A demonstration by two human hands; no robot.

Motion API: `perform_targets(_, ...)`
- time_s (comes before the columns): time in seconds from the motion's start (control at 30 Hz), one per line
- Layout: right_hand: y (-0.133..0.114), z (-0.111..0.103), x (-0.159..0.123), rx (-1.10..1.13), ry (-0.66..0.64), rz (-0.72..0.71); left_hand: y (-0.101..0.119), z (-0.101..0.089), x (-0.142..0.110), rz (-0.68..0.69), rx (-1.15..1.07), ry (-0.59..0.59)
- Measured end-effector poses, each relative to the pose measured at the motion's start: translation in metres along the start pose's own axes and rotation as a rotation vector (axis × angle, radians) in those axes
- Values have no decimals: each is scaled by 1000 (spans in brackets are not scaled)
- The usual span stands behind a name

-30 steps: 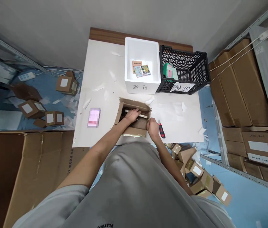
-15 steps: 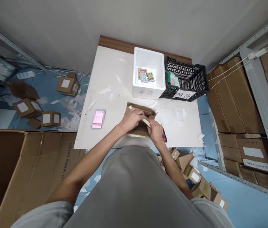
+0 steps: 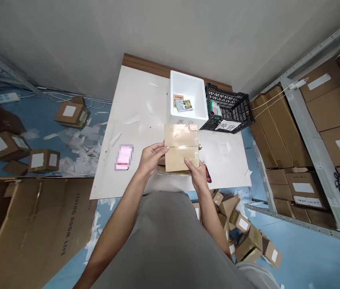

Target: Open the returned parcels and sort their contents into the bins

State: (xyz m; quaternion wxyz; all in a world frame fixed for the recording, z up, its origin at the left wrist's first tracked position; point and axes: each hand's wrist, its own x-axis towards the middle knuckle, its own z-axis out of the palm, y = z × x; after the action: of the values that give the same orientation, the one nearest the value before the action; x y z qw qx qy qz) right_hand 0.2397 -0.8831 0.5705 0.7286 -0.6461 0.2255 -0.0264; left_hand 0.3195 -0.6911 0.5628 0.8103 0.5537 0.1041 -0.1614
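Observation:
A tan book [image 3: 179,138] with printed lettering and a small reddish label at its top right is held up over the near part of the table. My right hand [image 3: 198,173] grips its lower right corner, thumb on the cover. At its left edge, my left hand [image 3: 151,157] is closed with the thumb and fingers pinching the side. Beneath the book sits a cardboard box [image 3: 161,163], mostly hidden by it. Beside my right hand lies a red and black tool [image 3: 208,175], partly covered.
A white foam bin [image 3: 188,119] holding small booklets stands at the table's back, beside a black plastic crate [image 3: 230,106]. A blurred pink phone-like object [image 3: 124,157] lies on the left of the white table [image 3: 139,94]. Cardboard boxes [image 3: 249,241] crowd the floor.
The book has come up out of the cardboard box and now faces me flat. My left hand has moved left to its edge; my right hand has shifted to its lower corner.

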Motion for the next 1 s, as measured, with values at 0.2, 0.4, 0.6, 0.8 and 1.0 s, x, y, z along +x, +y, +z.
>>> perform_targets(0.2,-3,14,-17,-696,174,-326,-5,-12,-4,59,110,76)
perform_targets(0.4,13,56,-49,-1103,19,-318,-15,6,-22,150,157,81)
perform_targets(0.6,5,38,-43,-948,128,-189,-24,17,-35,277,193,-119)
perform_targets(0.8,1,1,-35,-163,-29,-105,-32,-12,-13,204,369,113)
perform_targets(1.0,-1,-27,-34,0,-92,-46,-22,2,-17,46,82,48)
